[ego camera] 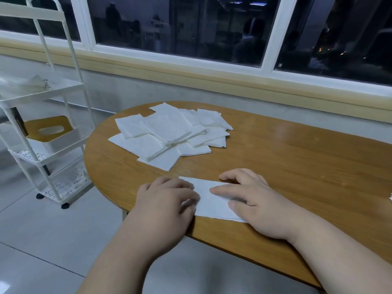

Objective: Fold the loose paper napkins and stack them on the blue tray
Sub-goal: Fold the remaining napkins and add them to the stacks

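Dark window panes (191, 24) ran across the top of the frame above a pale sill, and below them an oval wooden table (297, 155) filled the middle and right. A white wheeled cart (70, 115) stood at the left edge, with a wood-topped tissue box (51, 132) on its middle shelf.

A loose pile of napkins (169, 132) lay on the far left part of the table, above centre in the frame, the squares overlapping at different angles.

One folded napkin (210, 200) lay flat at lower centre, just inside the table's near edge. It made a rectangle whose long axis ran left to right across the frame, dipping a little toward the lower right. Both of its ends were covered by the hands, and only the middle strip showed between them.

The left hand (167, 200) sat on the napkin's left end, knuckles up, fingers bent down onto the paper. A sliver of white showed between fingers and thumb, but it could not be told whether the hand pinched the edge or only pressed it.

The right hand (254, 204) rested on the right end with its fingers nearly straight and spread. The index finger lay along the napkin pointing left, the thumb touched the paper nearer the camera, and the other fingers reached past the far edge onto the wood.
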The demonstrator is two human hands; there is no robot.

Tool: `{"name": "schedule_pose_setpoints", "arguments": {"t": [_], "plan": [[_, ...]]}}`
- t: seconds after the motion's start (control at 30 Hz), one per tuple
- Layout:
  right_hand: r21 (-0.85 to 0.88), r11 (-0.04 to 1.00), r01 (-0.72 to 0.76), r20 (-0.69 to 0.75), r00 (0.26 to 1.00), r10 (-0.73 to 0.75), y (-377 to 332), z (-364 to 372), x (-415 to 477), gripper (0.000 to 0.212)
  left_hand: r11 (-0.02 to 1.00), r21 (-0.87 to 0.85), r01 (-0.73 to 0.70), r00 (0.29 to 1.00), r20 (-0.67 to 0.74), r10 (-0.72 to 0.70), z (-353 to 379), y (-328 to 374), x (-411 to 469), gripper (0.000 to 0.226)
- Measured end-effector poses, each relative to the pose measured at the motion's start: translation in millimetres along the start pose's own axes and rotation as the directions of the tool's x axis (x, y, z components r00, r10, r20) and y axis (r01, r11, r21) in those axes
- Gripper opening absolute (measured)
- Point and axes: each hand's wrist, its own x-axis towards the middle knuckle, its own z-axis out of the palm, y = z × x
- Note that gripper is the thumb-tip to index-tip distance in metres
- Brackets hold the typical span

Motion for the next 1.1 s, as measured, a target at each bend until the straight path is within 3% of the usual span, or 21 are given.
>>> {"name": "schedule_pose_setpoints", "arguments": {"t": [0.1, 0.23, 0.63, 0.9, 1.1], "plan": [[0.106, 0.994, -0.008, -0.044, 0.999, 0.013, 1.5, 0.5, 3.8, 0.04, 0.999, -0.018, 0.04, 0.999, -0.009, -0.04, -3.2, -2.5, -0.2, 0.023], [0.25, 0.968, -0.006, -0.206, 0.977, 0.059, -7.9, -6.7, 19.3, 0.026, 0.996, -0.013, 0.091, 0.995, -0.04, -0.091, -7.5, -6.4, -0.3, 0.022], [0.088, 0.995, -0.053, -0.24, 0.968, 0.073, -57.8, -6.1, 133.2, 0.017, 0.983, -0.062, 0.175, 0.979, -0.095, -0.18, -21.8, -33.2, -3.0, 0.021], [0.042, 0.962, -0.269, -0.307, 0.913, 0.269, -44.5, -14.3, 203.1, 0.033, 0.986, -0.111, 0.127, 0.982, -0.122, -0.141, -16.7, -39.1, 0.4, 0.026], [-0.054, 0.941, -0.335, -0.292, 0.906, 0.306, -40.0, -11.4, 225.8, 0.026, 0.987, -0.121, 0.101, 0.984, -0.131, -0.117, -15.6, -45.0, 2.4, 0.029]]}}
